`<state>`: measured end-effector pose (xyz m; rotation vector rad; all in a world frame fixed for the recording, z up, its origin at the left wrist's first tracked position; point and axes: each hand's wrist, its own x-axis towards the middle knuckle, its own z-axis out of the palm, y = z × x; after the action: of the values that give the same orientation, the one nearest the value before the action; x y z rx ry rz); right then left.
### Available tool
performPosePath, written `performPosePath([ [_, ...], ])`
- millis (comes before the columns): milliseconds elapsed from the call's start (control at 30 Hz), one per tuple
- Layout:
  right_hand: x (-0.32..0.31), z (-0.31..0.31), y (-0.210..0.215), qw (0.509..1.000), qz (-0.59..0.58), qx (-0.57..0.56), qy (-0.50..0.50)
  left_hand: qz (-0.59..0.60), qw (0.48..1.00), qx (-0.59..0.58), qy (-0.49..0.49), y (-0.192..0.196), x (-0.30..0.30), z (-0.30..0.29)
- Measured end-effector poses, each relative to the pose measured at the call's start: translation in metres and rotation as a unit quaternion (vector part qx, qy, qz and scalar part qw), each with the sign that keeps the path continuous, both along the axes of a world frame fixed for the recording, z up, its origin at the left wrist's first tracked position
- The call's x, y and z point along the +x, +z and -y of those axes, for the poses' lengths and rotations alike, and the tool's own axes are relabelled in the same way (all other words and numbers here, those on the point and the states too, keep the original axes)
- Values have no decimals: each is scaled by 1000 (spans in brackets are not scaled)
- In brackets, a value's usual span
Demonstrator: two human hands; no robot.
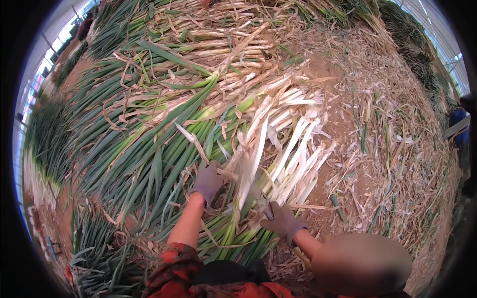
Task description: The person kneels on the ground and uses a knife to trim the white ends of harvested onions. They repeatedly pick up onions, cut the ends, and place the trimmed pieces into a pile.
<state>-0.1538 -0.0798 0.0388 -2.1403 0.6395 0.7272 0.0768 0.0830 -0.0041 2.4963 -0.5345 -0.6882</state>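
My left hand point(207, 183), in a grey-purple glove, is closed at a long green onion point(244, 174), smeared by motion near the fingers. To its right, my gloved right hand point(284, 223) is closed around a short dark grey tool point(269, 211), its kind unclear. The tool's end points up and left toward the onion stalks, where the picture is hazy. Just beyond the right hand lies a bunch of peeled white onion stalks point(298, 149). Green leaves point(233, 238) spread beneath and between both hands.
A wide heap of unpeeled green onions point(134, 124) with dry husks stretches away to the left and far side. Husk litter point(397, 169) covers the soil at right. More onions stand in a bundle point(47, 144) at far left. A blurred round patch hides part of my right forearm.
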Motion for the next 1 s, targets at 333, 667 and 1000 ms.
performPosePath([
  [333, 15, -19, 12, 996, 13, -6, -84, -285, 908, -281, 122, -35, -1, -55],
  [667, 8, -36, 31, 997, -20, -11, -71, -124, 968, -197, 94, -15, -30, -53],
  [1000, 11, -33, 14, 997, 29, -31, -69, -327, 832, -395, 211, -33, -46, -73],
])
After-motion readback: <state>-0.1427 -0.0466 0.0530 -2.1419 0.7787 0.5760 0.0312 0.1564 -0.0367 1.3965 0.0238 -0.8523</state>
